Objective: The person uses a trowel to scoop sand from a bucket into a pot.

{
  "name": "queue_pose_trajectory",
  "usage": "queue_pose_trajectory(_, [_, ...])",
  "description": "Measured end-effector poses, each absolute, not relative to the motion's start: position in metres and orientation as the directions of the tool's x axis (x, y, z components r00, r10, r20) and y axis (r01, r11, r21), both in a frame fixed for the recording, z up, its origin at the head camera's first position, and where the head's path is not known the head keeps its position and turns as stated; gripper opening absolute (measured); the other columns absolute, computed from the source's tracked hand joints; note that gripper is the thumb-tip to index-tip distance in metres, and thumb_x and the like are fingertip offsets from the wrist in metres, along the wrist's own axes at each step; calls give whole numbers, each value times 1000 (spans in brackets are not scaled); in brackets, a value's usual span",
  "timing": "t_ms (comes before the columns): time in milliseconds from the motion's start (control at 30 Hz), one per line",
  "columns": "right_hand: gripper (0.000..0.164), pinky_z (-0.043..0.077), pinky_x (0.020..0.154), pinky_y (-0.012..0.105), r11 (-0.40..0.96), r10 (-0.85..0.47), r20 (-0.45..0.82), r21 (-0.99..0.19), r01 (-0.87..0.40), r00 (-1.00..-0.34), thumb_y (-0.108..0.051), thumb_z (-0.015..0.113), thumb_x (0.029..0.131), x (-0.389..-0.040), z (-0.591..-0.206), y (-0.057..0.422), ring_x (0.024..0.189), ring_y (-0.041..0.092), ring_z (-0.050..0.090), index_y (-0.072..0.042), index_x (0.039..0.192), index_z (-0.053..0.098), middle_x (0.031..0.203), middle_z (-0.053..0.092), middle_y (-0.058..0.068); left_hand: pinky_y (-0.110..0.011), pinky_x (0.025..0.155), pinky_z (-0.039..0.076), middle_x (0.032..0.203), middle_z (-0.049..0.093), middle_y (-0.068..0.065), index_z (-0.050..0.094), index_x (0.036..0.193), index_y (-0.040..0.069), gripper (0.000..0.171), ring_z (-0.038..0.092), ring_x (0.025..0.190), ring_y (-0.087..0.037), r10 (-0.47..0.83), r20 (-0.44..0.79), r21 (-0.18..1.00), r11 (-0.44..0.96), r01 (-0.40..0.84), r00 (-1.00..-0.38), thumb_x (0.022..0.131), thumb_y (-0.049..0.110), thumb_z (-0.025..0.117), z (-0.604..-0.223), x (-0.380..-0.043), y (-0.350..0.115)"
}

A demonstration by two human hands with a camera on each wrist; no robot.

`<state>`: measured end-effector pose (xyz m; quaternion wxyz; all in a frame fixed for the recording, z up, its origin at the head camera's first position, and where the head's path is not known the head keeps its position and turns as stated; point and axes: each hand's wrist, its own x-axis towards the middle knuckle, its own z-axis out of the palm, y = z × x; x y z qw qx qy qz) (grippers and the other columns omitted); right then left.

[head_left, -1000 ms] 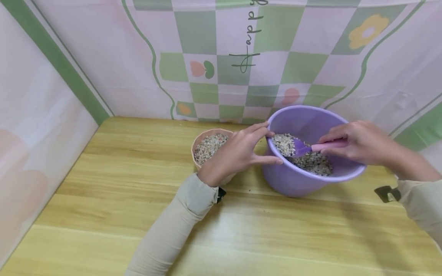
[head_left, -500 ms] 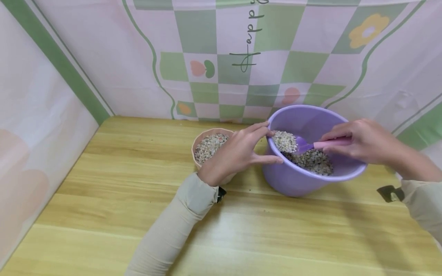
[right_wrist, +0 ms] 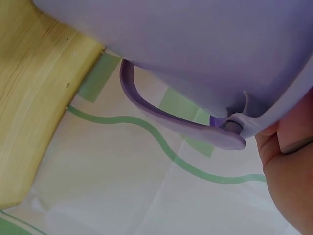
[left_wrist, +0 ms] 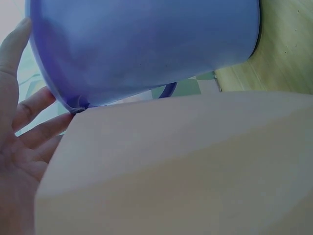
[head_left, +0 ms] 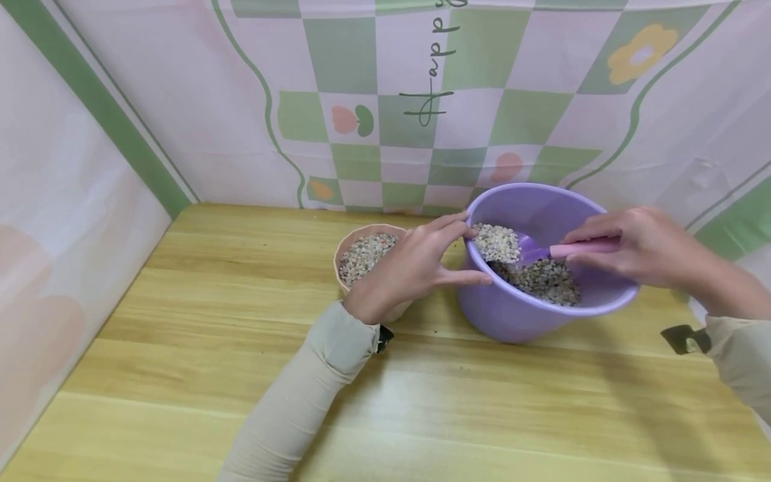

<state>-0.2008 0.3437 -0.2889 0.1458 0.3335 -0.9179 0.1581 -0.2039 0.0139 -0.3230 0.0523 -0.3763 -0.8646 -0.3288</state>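
Note:
A purple plastic bucket (head_left: 542, 326) stands at the back right of the table, part-filled with mixed gravel (head_left: 551, 284). My left hand (head_left: 418, 264) holds its left rim, fingertips at the edge and thumb against the outer side. My right hand (head_left: 644, 246) grips the pink handle of a small scoop (head_left: 533, 253) with a purple blade. The blade is heaped with pale gravel (head_left: 496, 243), over the bucket's opening near the left rim. Behind my left wrist stands a peach bowl (head_left: 339, 264) filled with gravel, partly hidden. In the right wrist view the hand (right_wrist: 288, 171) shows only in part.
The wooden table (head_left: 211, 335) ends at a printed cloth backdrop (head_left: 343, 57) close behind the bucket. The bucket's handle (right_wrist: 161, 116) hangs at its back. A few tiny grains lie on the tabletop in front.
The scoop has risen out of the gravel with a heaped load, and my right hand has shifted slightly to the right. My left hand and the bucket have hardly moved.

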Motion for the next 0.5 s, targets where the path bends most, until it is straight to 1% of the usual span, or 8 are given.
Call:
queue_pose_trajectory(67, [32,45,73,2,720,-567,380,-202,-664,-731,-6,92,59,-201,-289,345,78,-2,65,-15,88,81,83,76,-1,-29,112,39,151,47,-5,65,120,18,53,48,135,-21,619,340,531,495,688,-708,82,55,75,-324,-204,13])
queue_pose_trajectory(167, [32,47,70,4,705,-568,396,-218,-674,-722,-6,93,59,-200,-289,346,77,-8,63,-16,87,81,82,76,-3,-28,111,39,148,50,-4,65,119,18,52,50,134,-19,621,350,527,488,695,-701,83,55,75,-324,-205,13])
queue_pose_trajectory(300, [33,49,66,5,689,-569,419,-227,-688,-708,-4,93,58,-199,-288,349,77,-16,60,-16,87,81,84,75,-11,-28,112,38,148,50,-4,64,120,18,53,49,134,-19,620,351,527,489,695,-702,83,55,75,-324,-205,12])
queue_pose_trajectory(433, [35,49,63,6,685,-574,429,-216,-696,-698,0,91,58,-197,-285,349,74,-17,60,-17,87,82,85,73,-18,-30,110,41,152,45,-6,65,121,17,55,50,134,-22,622,339,525,498,691,-706,82,55,75,-323,-205,12])
queue_pose_trajectory(500, [36,49,61,7,681,-578,431,-213,-701,-693,2,91,58,-196,-283,349,73,-16,60,-18,87,82,85,73,-17,-31,110,42,154,44,-7,65,121,17,56,50,133,-23,621,336,526,499,688,-708,82,55,75,-323,-205,12])
